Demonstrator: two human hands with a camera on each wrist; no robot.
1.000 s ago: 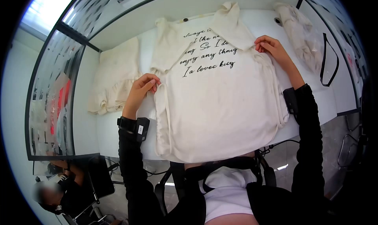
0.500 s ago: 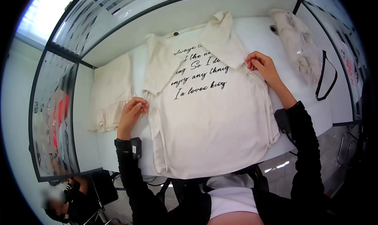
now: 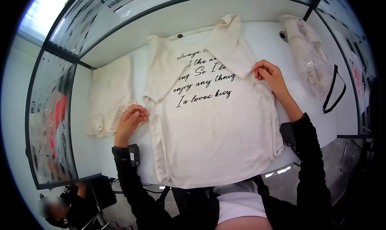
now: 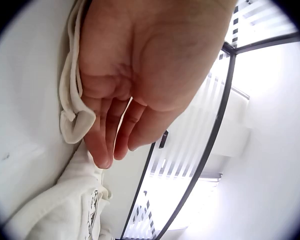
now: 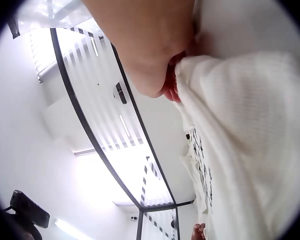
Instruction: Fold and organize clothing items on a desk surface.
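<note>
A cream shirt with black script lettering lies flat on the white table, its sleeves angled inward across the upper front. My right hand pinches the right sleeve's lower corner at the shirt's edge. In the right wrist view the curled fingertips are partly hidden behind cloth. On the other side my left hand hovers by the left edge, just below the left sleeve. Its fingers are loosely bent, and the left wrist view shows the shirt's folded edge beside them, with nothing gripped.
Another folded cream garment with a gathered hem lies at the left. At the right back are a cream bundle in clear plastic and a black strap loop. Partition panels border the table. A seated person is at lower left.
The head view has shifted, so the table and shirt sit lower in it. My left hand has moved slightly outward from the shirt's edge; my right hand stays at the sleeve corner.
</note>
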